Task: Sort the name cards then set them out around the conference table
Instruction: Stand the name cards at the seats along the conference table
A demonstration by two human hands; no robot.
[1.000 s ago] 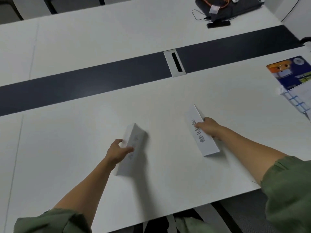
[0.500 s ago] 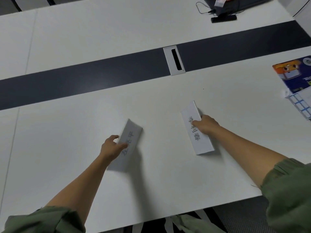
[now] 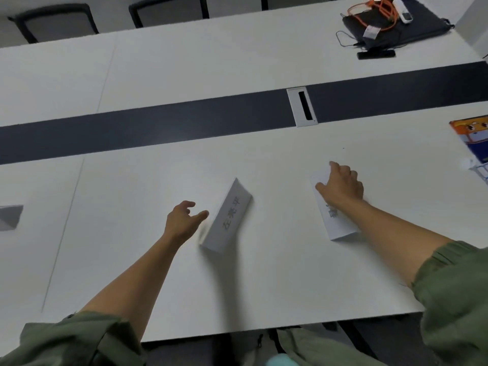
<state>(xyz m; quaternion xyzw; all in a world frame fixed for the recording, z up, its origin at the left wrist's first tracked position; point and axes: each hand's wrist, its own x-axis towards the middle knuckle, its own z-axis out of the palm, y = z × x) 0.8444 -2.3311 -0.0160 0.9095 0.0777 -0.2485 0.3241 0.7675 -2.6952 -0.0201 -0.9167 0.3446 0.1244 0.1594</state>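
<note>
Name cards: left card (image 3: 230, 217) is lying folded on the white table (image 3: 264, 286), printed face up, just right of the left hand (image 3: 183, 221). That hand is hanging open, fingers spread, thumb tip pointing at the card's long edge; motion blur there, can't tell if it's touching. Right card (image 3: 335, 220) is lying under the right hand (image 3: 342, 187), its near end sticking out past the wrist. Right hand is gripping the card's far end, thumb on the left side, fingers curling over the top. Left of the left hand, well apart, a grey folded piece (image 3: 10, 216) is sitting at the frame edge. Right of the right hand a colourful booklet (image 3: 472, 138) is lying. Beyond both hands a dark strip (image 3: 158, 125) with a cable port (image 3: 303, 107) is running across; further on, a black bag (image 3: 396, 27) with an orange cable (image 3: 380, 9), then chairs (image 3: 58, 21).
</note>
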